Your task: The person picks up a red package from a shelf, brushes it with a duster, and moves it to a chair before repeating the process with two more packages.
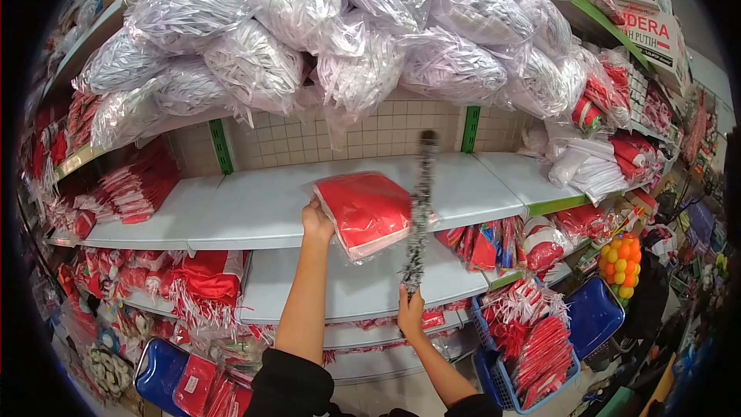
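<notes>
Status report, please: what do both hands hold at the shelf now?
Left hand: grip shut on red packet in clear bag, at white shelf edge. Right hand: grip shut on grey duster, upright. Duster crosses in front of packet.

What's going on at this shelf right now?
A person stands at a shop shelf. The left hand grips a red packet wrapped in plastic at its front edge. The right hand holds a duster upright by the packet's right edge; it is blurred. White bags are piled above.
</notes>
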Action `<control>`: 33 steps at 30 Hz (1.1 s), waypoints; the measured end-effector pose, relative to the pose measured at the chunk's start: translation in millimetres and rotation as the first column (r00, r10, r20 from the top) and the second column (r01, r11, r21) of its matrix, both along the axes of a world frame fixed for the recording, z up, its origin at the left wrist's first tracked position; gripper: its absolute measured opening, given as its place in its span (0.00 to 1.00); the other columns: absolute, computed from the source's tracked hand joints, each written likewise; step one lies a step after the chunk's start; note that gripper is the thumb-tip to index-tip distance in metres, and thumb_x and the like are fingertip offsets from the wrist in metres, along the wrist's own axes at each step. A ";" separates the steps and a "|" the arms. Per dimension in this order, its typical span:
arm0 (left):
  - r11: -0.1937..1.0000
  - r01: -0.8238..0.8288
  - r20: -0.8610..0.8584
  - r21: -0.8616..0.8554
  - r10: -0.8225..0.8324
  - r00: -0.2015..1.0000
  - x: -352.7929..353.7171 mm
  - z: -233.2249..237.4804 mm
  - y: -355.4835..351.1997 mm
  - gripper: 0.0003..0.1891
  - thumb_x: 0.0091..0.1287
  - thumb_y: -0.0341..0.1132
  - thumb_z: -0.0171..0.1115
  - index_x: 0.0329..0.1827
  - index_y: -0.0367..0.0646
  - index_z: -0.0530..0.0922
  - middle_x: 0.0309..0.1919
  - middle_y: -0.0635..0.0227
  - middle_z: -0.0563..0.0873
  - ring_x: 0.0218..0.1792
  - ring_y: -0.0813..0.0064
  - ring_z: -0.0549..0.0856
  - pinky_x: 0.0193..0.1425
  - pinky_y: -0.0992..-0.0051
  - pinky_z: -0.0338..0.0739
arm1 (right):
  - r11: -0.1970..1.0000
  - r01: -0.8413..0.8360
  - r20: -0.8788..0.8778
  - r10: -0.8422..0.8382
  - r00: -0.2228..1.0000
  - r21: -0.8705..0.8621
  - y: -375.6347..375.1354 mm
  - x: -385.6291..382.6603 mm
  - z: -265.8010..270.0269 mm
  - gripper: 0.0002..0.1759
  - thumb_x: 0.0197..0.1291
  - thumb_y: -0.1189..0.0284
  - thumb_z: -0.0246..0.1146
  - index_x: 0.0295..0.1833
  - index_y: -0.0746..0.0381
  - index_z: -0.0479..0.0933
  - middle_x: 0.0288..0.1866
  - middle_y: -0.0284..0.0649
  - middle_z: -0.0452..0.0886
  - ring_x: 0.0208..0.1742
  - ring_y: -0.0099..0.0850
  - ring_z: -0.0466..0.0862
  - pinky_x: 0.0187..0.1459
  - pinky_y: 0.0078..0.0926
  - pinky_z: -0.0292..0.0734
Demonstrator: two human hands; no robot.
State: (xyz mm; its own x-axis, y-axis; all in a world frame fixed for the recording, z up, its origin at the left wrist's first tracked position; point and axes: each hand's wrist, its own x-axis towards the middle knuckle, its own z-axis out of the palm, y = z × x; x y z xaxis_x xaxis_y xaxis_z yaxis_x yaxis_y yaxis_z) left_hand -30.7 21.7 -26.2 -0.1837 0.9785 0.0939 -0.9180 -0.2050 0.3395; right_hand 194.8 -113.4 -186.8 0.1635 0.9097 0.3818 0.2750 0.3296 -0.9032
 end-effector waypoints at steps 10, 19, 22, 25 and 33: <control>0.996 0.060 -0.107 0.059 -0.054 0.993 0.7 -0.3 -2.2 0.18 0.70 0.30 0.41 0.62 0.39 0.64 0.59 0.53 0.73 0.61 0.55 0.73 0.68 0.55 0.65 | 0.999 0.000 0.142 0.005 0.990 -0.035 -19.7 20.8 58.2 0.26 0.66 0.63 0.53 0.57 0.76 0.64 0.28 0.63 0.78 0.34 0.62 0.78 0.37 0.49 0.71; 0.996 -0.059 -0.257 0.071 0.075 0.964 12.7 4.4 -18.4 0.34 0.55 0.12 0.51 0.66 0.43 0.56 0.58 0.50 0.71 0.59 0.52 0.74 0.63 0.52 0.71 | 0.997 -0.078 0.501 0.057 0.864 0.021 37.6 66.2 119.0 0.27 0.65 0.57 0.51 0.50 0.74 0.67 0.36 0.69 0.77 0.44 0.62 0.77 0.46 0.54 0.72; 0.997 -0.057 -0.258 0.060 0.070 0.964 15.7 9.1 -25.3 0.37 0.54 0.10 0.51 0.67 0.47 0.54 0.59 0.50 0.70 0.59 0.51 0.74 0.63 0.51 0.71 | 0.991 0.071 0.660 0.023 0.751 -0.116 70.6 95.2 161.0 0.28 0.62 0.55 0.53 0.49 0.74 0.70 0.41 0.66 0.78 0.46 0.60 0.78 0.48 0.51 0.73; 0.993 -0.079 -0.282 0.085 0.100 0.954 18.3 10.4 -29.7 0.38 0.53 0.10 0.49 0.68 0.48 0.53 0.59 0.51 0.70 0.59 0.51 0.73 0.63 0.51 0.72 | 0.982 0.170 0.802 -0.038 0.596 -0.080 82.9 104.7 201.4 0.27 0.60 0.55 0.57 0.47 0.72 0.72 0.42 0.61 0.80 0.46 0.56 0.80 0.48 0.47 0.75; 0.984 -0.041 -0.286 0.176 0.091 0.954 21.6 19.4 -39.7 0.37 0.54 0.10 0.48 0.68 0.47 0.53 0.58 0.53 0.71 0.58 0.56 0.75 0.60 0.58 0.75 | 0.933 0.321 0.882 -0.284 0.375 0.164 76.2 85.6 238.0 0.27 0.58 0.54 0.61 0.53 0.64 0.70 0.50 0.53 0.75 0.54 0.49 0.76 0.50 0.43 0.74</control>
